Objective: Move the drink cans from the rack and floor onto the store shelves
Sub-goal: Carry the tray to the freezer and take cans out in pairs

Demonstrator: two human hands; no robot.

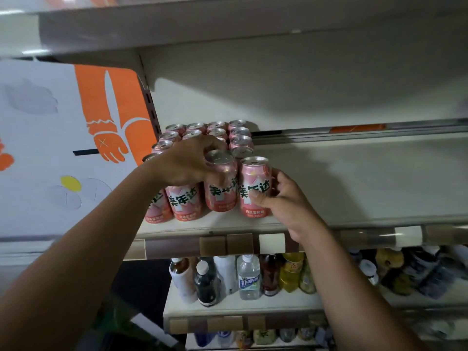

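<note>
Shelving [354, 188]: 3 stocked levels in view, pink cans on the upper one, left end. Side panel [38, 148]: white w/ orange graphic, left of the unit. Can block [195, 126]: 4 cols wide, front row 4 cans w/ labels showing; total count n/a, since the arm hides some tops. Bottles [249, 277]: mixed, on the level below. Left hand [187, 163]: reaches over the block, fingers clamped round top of 3rd front can [220, 191]. Right hand [283, 198]: thumb on label, fingers wrapped round 4th front can [253, 181], upright at front row's right end.
</note>
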